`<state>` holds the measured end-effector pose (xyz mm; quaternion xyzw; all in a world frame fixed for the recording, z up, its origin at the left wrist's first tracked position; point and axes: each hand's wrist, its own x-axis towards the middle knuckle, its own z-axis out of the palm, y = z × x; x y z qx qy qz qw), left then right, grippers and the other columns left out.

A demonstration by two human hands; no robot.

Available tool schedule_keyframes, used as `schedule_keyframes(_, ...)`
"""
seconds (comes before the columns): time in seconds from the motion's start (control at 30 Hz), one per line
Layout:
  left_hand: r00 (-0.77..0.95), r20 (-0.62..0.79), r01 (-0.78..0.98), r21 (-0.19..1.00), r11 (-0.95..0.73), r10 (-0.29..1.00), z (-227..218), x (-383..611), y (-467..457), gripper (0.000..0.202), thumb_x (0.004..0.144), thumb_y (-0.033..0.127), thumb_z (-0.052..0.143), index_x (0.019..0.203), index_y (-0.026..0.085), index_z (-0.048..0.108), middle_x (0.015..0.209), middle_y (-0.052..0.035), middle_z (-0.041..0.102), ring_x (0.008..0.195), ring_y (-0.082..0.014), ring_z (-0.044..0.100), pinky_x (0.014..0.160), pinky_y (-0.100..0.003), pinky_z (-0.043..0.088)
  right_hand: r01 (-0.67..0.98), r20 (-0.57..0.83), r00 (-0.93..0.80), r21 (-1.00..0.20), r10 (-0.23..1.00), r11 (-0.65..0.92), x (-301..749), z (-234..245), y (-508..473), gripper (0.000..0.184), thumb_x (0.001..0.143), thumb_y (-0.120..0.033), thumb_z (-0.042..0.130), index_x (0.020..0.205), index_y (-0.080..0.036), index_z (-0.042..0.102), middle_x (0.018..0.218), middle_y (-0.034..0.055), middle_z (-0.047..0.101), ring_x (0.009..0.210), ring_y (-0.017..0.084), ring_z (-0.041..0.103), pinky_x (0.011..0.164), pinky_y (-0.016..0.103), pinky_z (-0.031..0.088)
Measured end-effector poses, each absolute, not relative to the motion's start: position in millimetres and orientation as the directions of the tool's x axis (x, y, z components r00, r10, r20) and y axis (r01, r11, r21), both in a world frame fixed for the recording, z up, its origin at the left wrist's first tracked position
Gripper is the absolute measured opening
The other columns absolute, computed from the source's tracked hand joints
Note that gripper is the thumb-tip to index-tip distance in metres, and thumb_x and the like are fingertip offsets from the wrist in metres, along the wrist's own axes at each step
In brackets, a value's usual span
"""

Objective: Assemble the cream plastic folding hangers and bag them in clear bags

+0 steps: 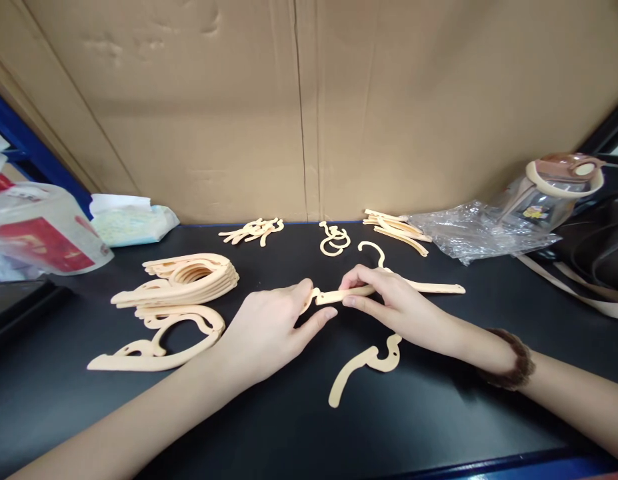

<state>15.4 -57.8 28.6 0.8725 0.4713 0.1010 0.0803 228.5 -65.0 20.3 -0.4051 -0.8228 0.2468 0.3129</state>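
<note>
While the cream strip spans between the hands over the desk, long axis near 9-to-3 o'clock, the right hand pinches it, thumb against fingers. At its 9 o'clock end, the left hand, fingers curled, grips a small curved piece. Loose hanger part: 5 o'clock, apart.

"Can you read any lettering?"
"None. The red panel on the pale package, well left of the left grip, is too blurred."
"And the clear bottle, beyond the right grip and to its right?"
"Just a small yellow sticker, no words legible."
</note>
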Motion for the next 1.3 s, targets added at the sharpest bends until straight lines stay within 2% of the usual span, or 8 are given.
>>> schedule_keyframes(0.2, 0.541, 0.081, 0.81, 0.22, -0.544, 0.837, 26.7, 13.0, -55.8, 0.04, 0.096, 0.054, 0.029, 0.072, 0.022, 0.033, 0.058, 0.005, 0.049, 0.052, -0.0166, 0.051, 0.05, -0.026, 0.024, 0.475, 0.314, -0.472, -0.696, 0.824, 0.538, 227.2, 22.1, -65.4, 0.004, 0.094, -0.025, 0.053, 0.091, -0.023, 0.056, 0.086, -0.0041, 0.066, 0.081, 0.013, 0.061, 0.075, 0.027, 0.041)
schedule_keyframes(0.37, 0.585, 0.07, 0.788, 0.189, -0.586, 0.808, 27.6, 13.4, -57.7, 0.037, 0.099, 0.046, 0.028, 0.072, 0.022, 0.034, 0.059, 0.0041, 0.051, 0.053, -0.0168, 0.053, 0.05, -0.025, 0.025, 0.531, 0.311, -0.455, -0.657, 0.835, 0.535, 227.2, 20.6, -66.0, 0.007, 0.092, -0.028, 0.056, 0.088, -0.023, 0.056, 0.083, -0.0046, 0.066, 0.078, 0.014, 0.059, 0.078, 0.029, 0.04)
schedule_keyframes(0.67, 0.664, 0.107, 0.746, -0.027, -0.665, 0.741, 26.5, 13.4, -61.9, 0.037, 0.1, 0.037, 0.024, 0.074, 0.021, 0.043, 0.059, 0.0002, 0.06, 0.048, -0.0209, 0.059, 0.045, -0.027, 0.023, 0.508, 0.277, -0.473, -0.689, 0.836, 0.516, 227.0, 23.3, -68.0, 0.01, 0.093, -0.03, 0.054, 0.087, -0.023, 0.057, 0.084, -0.0053, 0.067, 0.076, 0.012, 0.059, 0.074, 0.026, 0.04)
schedule_keyframes(1.07, 0.719, 0.151, 0.695, -0.173, -0.698, 0.678, 22.9, 11.2, -60.6, 0.041, 0.1, 0.036, 0.026, 0.071, 0.019, 0.049, 0.054, -0.0016, 0.06, 0.044, -0.0183, 0.058, 0.043, -0.027, 0.016, 0.472, 0.257, -0.507, -0.716, 0.823, 0.515, 227.5, 20.2, -64.8, 0.015, 0.094, -0.034, 0.052, 0.092, -0.022, 0.06, 0.089, -0.0013, 0.07, 0.08, 0.015, 0.064, 0.074, 0.028, 0.045)
schedule_keyframes(1.2, 0.696, 0.219, 0.717, -0.179, -0.673, 0.684, 26.7, 11.7, -60.8, 0.034, 0.097, 0.039, 0.034, 0.075, 0.019, 0.05, 0.057, -0.001, 0.06, 0.047, -0.018, 0.058, 0.043, -0.028, 0.02, 0.541, 0.279, -0.499, -0.638, 0.82, 0.547, 228.6, 20.0, -64.2, 0.014, 0.094, -0.035, 0.053, 0.089, -0.023, 0.058, 0.086, -0.0027, 0.068, 0.076, 0.014, 0.062, 0.074, 0.028, 0.043)
schedule_keyframes(1.3, 0.667, 0.28, 0.741, -0.149, -0.655, 0.691, 33.6, 11.8, -60.0, 0.014, 0.09, 0.026, 0.043, 0.082, 0.018, 0.051, 0.062, 0.0, 0.058, 0.055, -0.0172, 0.057, 0.045, -0.028, 0.028, 0.644, 0.311, -0.483, -0.506, 0.818, 0.573, 232.7, 20.3, -60.8, 0.017, 0.093, -0.037, 0.054, 0.089, -0.022, 0.057, 0.086, -0.0018, 0.067, 0.077, 0.015, 0.06, 0.078, 0.031, 0.04)
